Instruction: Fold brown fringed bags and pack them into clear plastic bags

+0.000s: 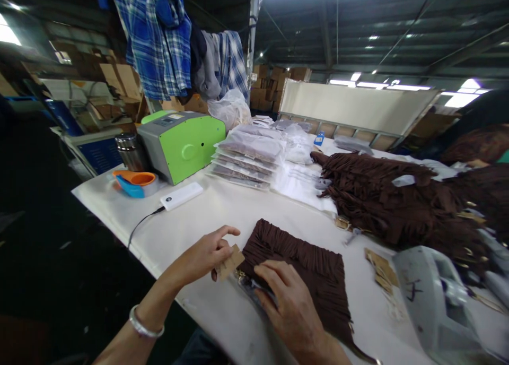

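Note:
My left hand [218, 252] pinches a small tan cardboard tag [230, 262] between thumb and fingers, with the index finger stretched out above it. A dark brown fringed bag [300, 248] lies flat on the white table, its pleated strips facing up. At its near left edge my right hand [288, 301] grips the bag's rim, fingers on top and thumb lower down. Close to the tag, at the bag's corner, is a bit of gold-coloured metal [240, 274]. Something shiny and greyish shows under the right hand; its kind is unclear.
A green and grey machine [191, 142], a tape roll [145, 184] and a white power bank [182, 196] stand left. Behind are stacked plastic-packed items [246, 155]. More brown fringed pieces [382, 190], tan tags [379, 269] and a grey device [433, 301] lie right.

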`<state>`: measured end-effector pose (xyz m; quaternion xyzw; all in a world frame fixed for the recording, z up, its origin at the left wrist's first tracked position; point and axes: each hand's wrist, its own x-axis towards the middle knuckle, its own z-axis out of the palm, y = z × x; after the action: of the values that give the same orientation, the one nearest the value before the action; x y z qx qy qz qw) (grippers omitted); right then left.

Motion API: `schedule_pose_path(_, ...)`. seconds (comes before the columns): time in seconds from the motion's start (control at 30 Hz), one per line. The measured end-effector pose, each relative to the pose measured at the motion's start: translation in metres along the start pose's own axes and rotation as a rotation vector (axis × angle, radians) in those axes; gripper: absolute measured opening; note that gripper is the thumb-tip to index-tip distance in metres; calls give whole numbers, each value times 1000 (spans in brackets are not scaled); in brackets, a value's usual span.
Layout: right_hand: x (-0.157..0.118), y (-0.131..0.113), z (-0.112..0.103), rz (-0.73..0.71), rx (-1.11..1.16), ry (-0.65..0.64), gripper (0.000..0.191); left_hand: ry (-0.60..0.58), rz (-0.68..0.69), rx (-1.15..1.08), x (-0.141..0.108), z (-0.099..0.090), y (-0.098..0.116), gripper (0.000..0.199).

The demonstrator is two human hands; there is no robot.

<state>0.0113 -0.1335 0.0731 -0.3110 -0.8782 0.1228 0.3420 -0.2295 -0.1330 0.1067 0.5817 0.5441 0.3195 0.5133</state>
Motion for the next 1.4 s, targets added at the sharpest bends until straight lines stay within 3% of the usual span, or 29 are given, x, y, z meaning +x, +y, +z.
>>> schedule_pose_path(0.1, 21, -5, 4, -94, -44, -17, 32, -52, 18, -39, 8, 9, 11, 53)
schedule_pose_path(0.2, 37, -3, 9, -108, 28, 5, 21, -73, 15, -72, 15, 11, 15, 56)
schedule_pose_path(0.27, 44, 3, 10, 37, 139, 29, 19, -63, 15, -105, 21, 9, 13, 57)
schedule_pose_path(0.33, 52, 15, 8, 310, 229, -7, 22, -17, 24, -122, 27, 5, 9, 58)
schedule_pose_path(0.4, 60, 30, 5, 572, 273, -135, 26, 60, 40, -106, 33, 2, 4, 56)
schedule_pose_path(0.47, 67, 46, 5, 702, 286, -273, 28, 128, 63, -49, 40, 3, -1, 52)
schedule_pose_path(0.53, 73, 59, 6, 728, 264, -342, 27, 161, 84, 42, 45, 6, -4, 46)
schedule_pose_path(0.67, 83, 70, 10, 707, 104, -306, 17, 252, 108, 329, 53, 17, -6, 32)
schedule_pose_path(0.8, 85, 69, -14, 681, -40, -200, 13, 334, 336, 594, 58, 28, -13, 33)
schedule_pose_path(0.93, 57, 81, -73, 633, -78, 16, 33, 220, 582, 895, 64, 39, -34, 58)
schedule_pose_path(1.03, 4, 99, -111, 633, -111, 128, 50, 200, 594, 1060, 71, 48, -53, 75)
schedule_pose_path(1.1, -37, 109, -120, 677, -139, 146, 58, 203, 626, 1125, 76, 56, -62, 81)
schedule_pose_path(1.23, -95, 118, -98, 740, -188, 111, 66, 254, 710, 1223, 82, 73, -69, 84)
schedule_pose_path(1.3, -101, 114, -77, 717, -243, 73, 65, 282, 719, 1254, 84, 79, -69, 84)
schedule_pose_path(1.4, -87, 103, -50, 640, -339, 24, 65, 308, 715, 1279, 87, 86, -69, 83)
